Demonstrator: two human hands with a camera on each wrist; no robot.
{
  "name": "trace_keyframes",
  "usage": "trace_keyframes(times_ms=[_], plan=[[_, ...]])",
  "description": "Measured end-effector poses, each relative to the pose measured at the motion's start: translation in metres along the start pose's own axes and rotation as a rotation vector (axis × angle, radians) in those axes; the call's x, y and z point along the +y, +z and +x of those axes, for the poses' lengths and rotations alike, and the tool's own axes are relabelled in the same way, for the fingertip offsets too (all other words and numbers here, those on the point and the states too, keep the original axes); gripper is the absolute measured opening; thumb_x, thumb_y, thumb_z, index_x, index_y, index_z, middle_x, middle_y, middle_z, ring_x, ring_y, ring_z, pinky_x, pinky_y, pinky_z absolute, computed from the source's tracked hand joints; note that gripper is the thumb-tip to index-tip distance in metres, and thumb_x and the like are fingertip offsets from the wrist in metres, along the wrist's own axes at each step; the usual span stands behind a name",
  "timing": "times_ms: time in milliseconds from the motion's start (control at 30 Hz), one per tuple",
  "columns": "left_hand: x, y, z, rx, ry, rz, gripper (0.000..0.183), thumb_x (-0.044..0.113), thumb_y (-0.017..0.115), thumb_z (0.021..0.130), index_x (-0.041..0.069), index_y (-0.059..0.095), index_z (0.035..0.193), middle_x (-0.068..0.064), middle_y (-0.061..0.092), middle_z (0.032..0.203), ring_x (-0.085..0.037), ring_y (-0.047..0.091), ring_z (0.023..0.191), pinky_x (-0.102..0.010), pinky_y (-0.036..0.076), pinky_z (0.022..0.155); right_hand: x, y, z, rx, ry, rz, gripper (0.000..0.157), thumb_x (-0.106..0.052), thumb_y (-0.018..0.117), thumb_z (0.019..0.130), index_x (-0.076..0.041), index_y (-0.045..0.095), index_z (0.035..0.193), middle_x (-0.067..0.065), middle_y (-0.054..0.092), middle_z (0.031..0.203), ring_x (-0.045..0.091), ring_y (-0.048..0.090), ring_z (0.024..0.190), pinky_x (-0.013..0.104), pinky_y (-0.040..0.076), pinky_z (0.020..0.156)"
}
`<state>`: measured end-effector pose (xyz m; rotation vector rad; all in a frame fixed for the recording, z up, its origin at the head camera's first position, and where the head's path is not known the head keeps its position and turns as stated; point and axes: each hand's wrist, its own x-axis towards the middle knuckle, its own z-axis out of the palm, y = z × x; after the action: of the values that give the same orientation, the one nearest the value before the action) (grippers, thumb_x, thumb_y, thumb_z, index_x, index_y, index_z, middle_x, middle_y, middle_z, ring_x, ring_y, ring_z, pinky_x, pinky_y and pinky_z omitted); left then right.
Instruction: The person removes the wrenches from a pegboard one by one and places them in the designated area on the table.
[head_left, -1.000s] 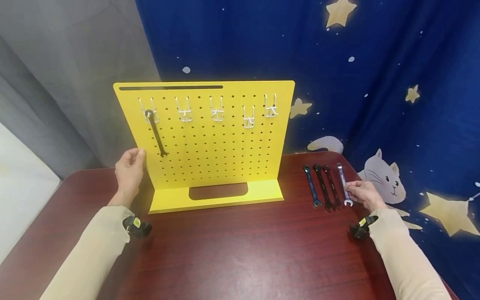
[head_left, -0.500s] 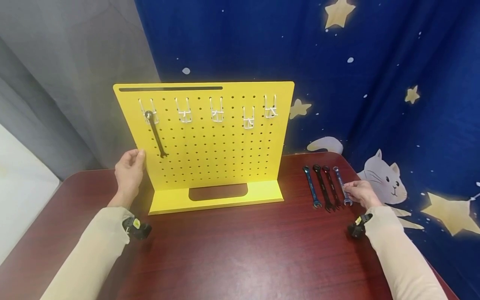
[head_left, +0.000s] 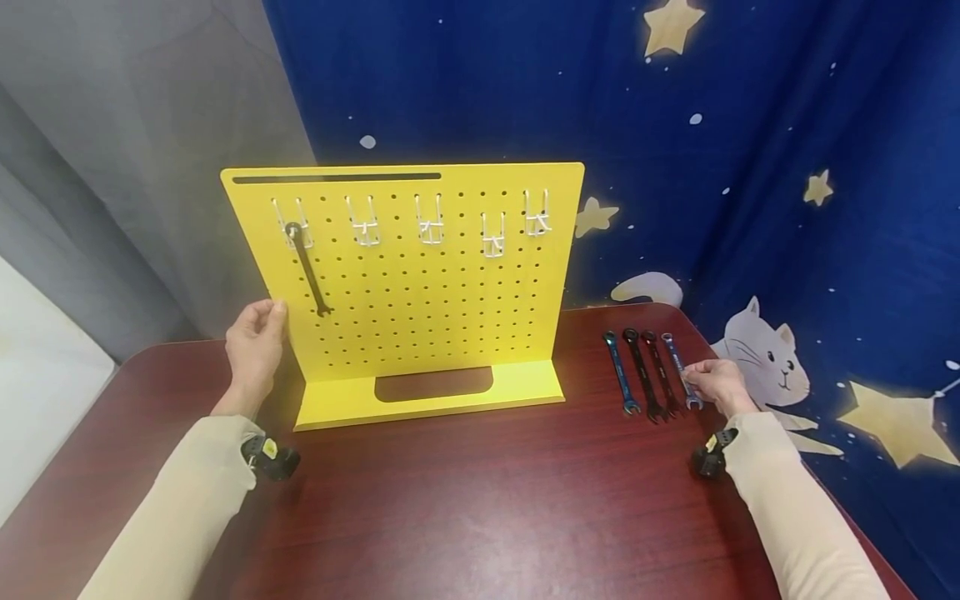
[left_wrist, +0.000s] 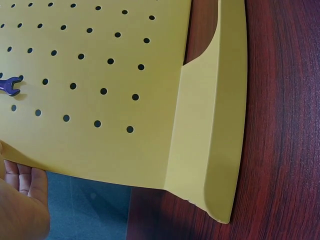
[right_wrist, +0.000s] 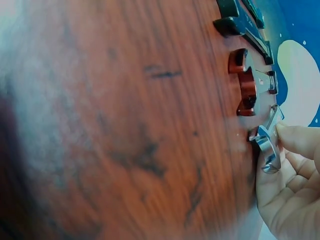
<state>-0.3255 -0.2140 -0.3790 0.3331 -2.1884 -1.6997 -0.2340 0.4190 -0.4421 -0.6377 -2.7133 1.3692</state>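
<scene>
At the left edge of the yellow pegboard [head_left: 352,350], my left hand [head_left: 253,350] grips the rim, fingers [left_wrist: 37,185] behind it in the left wrist view. A dark combination wrench [head_left: 309,271] hangs from the board's leftmost white hook. On the table's right side, my right hand [head_left: 722,385] pinches a silver combination wrench [head_left: 677,360] at its shaft, with thumb and fingers around it in the right wrist view. To its left lie a dark reddish wrench [head_left: 660,371], a black wrench [head_left: 642,375] and a blue wrench [head_left: 619,371], roughly side by side.
Several white wire hooks, such as the right-hand hook [head_left: 537,221], stick out along the board's upper part. The board's yellow foot [head_left: 525,387] rests on the reddish-brown table [head_left: 480,500]. Behind stands a blue curtain [head_left: 480,83] with stars and a cat.
The silver wrench has shifted at its far end to the left, lying closer to the other wrenches and slanting like them. My right hand moved slightly with it; my left hand stayed on the board.
</scene>
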Motion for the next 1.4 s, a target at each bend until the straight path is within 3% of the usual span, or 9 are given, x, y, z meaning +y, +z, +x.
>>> trace_keyframes(times_ms=[600, 1133, 1400], plan=[[0.0008, 0.0016, 0.0002, 0.011, -0.005, -0.078, 0.014, 0.04, 0.059, 0.091, 0.027, 0.058, 0.093, 0.015, 0.055, 0.086, -0.001, 0.051, 0.083, -0.013, 0.043, 0.074, -0.009, 0.0028, -0.0069, 0.099, 0.035, -0.102, 0.023, -0.008, 0.059, 0.087, 0.012, 0.062, 0.098, -0.002, 0.06, 0.066, 0.004, 0.054, 0.055, 0.018, 0.047, 0.048], [-0.0013, -0.0003, 0.0003, 0.001, -0.005, -0.021, 0.018, 0.044, 0.055, 0.092, 0.027, 0.057, 0.099, 0.017, 0.054, 0.089, -0.001, 0.05, 0.085, -0.017, 0.041, 0.076, -0.008, 0.0024, -0.0063, 0.12, -0.015, -0.099, 0.023, -0.008, 0.059, 0.085, 0.013, 0.064, 0.095, -0.004, 0.061, 0.061, 0.003, 0.056, 0.054, 0.019, 0.05, 0.05], [-0.0003, -0.0007, 0.0006, 0.002, -0.015, -0.012, 0.02, 0.045, 0.055, 0.091, 0.027, 0.057, 0.099, 0.016, 0.054, 0.088, -0.001, 0.051, 0.085, -0.017, 0.042, 0.077, -0.0051, 0.0015, -0.0091, 0.116, -0.006, -0.064, 0.027, -0.009, 0.057, 0.087, 0.013, 0.062, 0.101, 0.009, 0.066, 0.077, 0.001, 0.057, 0.057, 0.018, 0.052, 0.053]])
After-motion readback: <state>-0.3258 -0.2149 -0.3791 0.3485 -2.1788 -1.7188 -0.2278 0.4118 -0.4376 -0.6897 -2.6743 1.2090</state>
